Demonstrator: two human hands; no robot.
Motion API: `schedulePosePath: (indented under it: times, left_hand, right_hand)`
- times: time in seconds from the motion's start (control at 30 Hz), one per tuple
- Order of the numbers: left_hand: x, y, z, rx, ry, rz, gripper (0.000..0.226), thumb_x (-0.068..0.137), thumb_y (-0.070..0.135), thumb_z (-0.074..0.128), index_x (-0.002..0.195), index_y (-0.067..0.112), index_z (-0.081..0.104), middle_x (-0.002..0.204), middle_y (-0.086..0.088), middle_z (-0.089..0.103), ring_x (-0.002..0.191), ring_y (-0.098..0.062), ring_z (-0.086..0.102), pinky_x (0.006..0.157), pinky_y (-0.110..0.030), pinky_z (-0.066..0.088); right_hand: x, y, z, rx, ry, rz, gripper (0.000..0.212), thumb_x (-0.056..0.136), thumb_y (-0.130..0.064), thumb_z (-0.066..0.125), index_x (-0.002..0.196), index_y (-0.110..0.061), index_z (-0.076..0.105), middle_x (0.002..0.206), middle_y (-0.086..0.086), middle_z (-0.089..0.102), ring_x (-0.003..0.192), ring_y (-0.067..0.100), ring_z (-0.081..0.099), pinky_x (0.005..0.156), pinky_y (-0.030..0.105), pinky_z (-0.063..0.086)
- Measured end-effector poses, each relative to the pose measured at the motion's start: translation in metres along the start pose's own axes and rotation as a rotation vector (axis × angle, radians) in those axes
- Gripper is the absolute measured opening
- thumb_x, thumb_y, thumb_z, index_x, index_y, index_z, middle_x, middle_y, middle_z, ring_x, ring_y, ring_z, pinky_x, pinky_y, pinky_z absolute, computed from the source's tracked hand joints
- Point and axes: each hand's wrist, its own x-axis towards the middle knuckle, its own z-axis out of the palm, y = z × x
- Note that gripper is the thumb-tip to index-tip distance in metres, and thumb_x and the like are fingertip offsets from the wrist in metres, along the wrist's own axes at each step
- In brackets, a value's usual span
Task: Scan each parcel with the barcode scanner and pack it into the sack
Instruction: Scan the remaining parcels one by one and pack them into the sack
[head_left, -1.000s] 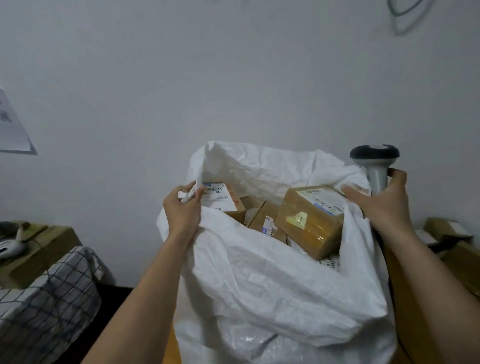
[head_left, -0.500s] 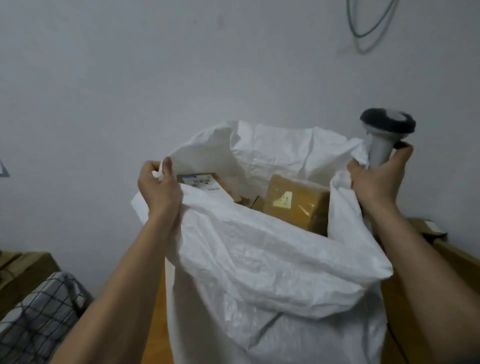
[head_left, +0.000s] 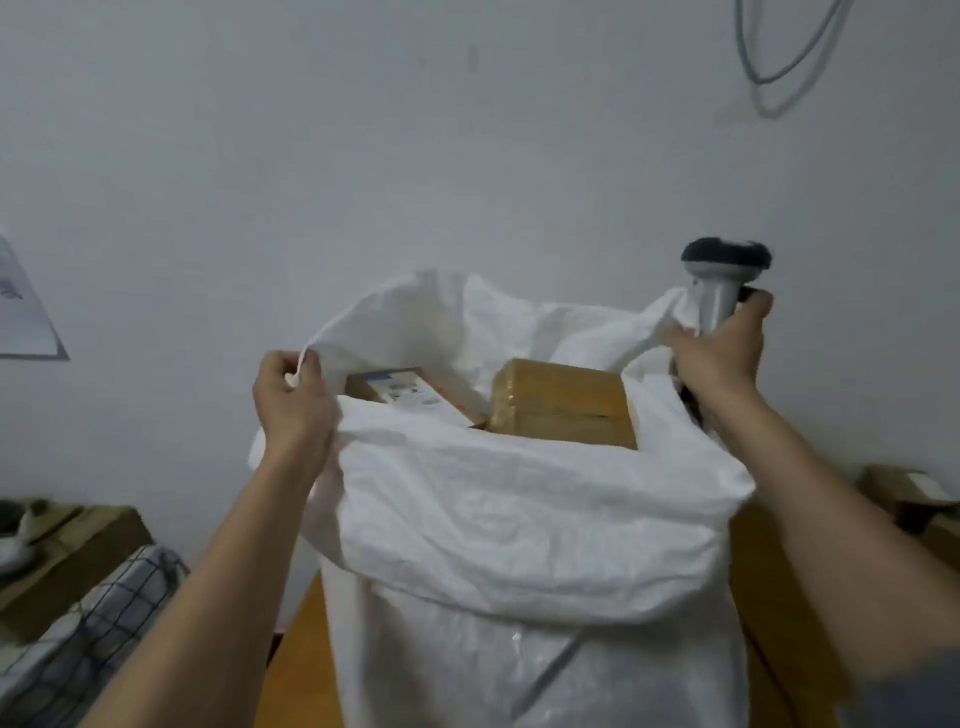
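Fingers of the left hand (head_left: 291, 400) are curled tight round a bunched fold of the white woven sack (head_left: 519, 519) at the left edge of its mouth, thumb and forefinger pinching the cloth between them. Fingers of the right hand (head_left: 719, 358) are wrapped round the grey handle of the barcode scanner (head_left: 719, 280), and the same grip catches the right edge of the sack's mouth against that handle. The scanner stands upright above the fist, its dark head topmost.

Nearest the camera, both bare forearms reach forward and up on either side of the sack. The sack stands on an orange-brown surface (head_left: 296, 654), its near rim folded outward and hanging down in a broad cuff. Inside the open mouth lie two parcels: a brown taped parcel (head_left: 563, 405) toward the right, its top level with the rim, and a labelled cardboard parcel (head_left: 405, 397) toward the left, tilted, just beside the left hand. The two touch or nearly touch at the middle.

Low at the left are a checked cloth (head_left: 104, 623) and a cardboard box (head_left: 78, 551) beyond it. At the far right lie more cardboard boxes (head_left: 904, 488). Behind everything is a pale wall (head_left: 467, 156), with a sheet of paper (head_left: 26, 312) at its left edge and a loop of grey cable (head_left: 779, 78) hanging at the upper right.
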Motion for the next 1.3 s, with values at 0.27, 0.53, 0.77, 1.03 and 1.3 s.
schedulePosePath:
  times: [0.27, 0.53, 0.77, 1.03, 1.3]
  left_hand:
    - [-0.004, -0.028, 0.017, 0.187, -0.034, -0.043, 0.021, 0.098, 0.016, 0.052, 0.077, 0.012, 0.052, 0.079, -0.010, 0.054, 0.076, -0.026, 0.052, 0.071, -0.045, 0.044]
    - [0.005, -0.013, 0.034, 0.078, -0.153, -0.014, 0.027, 0.093, 0.022, 0.059, 0.067, 0.023, 0.054, 0.065, 0.000, 0.054, 0.050, -0.011, 0.047, 0.052, -0.028, 0.040]
    - [0.016, 0.001, 0.039, -0.004, -0.081, 0.070, 0.024, 0.090, 0.026, 0.058, 0.066, 0.027, 0.054, 0.068, 0.009, 0.055, 0.066, -0.012, 0.050, 0.065, -0.032, 0.044]
    - [-0.002, -0.044, 0.032, 0.385, -0.251, -0.060, 0.018, 0.096, 0.014, 0.055, 0.082, 0.006, 0.063, 0.083, -0.010, 0.062, 0.076, -0.029, 0.056, 0.063, -0.031, 0.040]
    - [0.011, -0.029, 0.000, 0.120, -0.080, -0.073, 0.017, 0.095, 0.016, 0.052, 0.080, 0.011, 0.057, 0.073, -0.005, 0.053, 0.066, -0.024, 0.049, 0.063, -0.036, 0.042]
  right_hand:
    - [0.017, 0.005, 0.006, 0.109, 0.135, -0.185, 0.058, 0.087, -0.019, 0.065, 0.133, -0.011, 0.030, 0.108, -0.011, 0.048, 0.091, 0.002, 0.061, 0.074, 0.012, 0.053]
    - [0.009, 0.028, 0.015, 0.056, 0.115, -0.198, 0.058, 0.089, -0.017, 0.067, 0.135, -0.012, 0.031, 0.107, -0.011, 0.051, 0.084, -0.005, 0.059, 0.065, 0.012, 0.049]
    - [0.020, 0.019, -0.005, 0.135, 0.297, -0.249, 0.059, 0.087, -0.022, 0.065, 0.133, -0.011, 0.030, 0.103, -0.021, 0.045, 0.088, -0.020, 0.054, 0.071, 0.002, 0.043]
    - [0.002, 0.005, 0.005, 0.206, 0.159, -0.260, 0.059, 0.086, -0.021, 0.070, 0.129, -0.018, 0.031, 0.112, -0.017, 0.046, 0.096, -0.016, 0.054, 0.076, 0.002, 0.044]
    - [-0.004, 0.022, 0.032, 0.135, 0.044, -0.142, 0.056, 0.089, -0.019, 0.066, 0.132, -0.010, 0.031, 0.103, -0.012, 0.046, 0.083, -0.006, 0.056, 0.065, 0.005, 0.048]
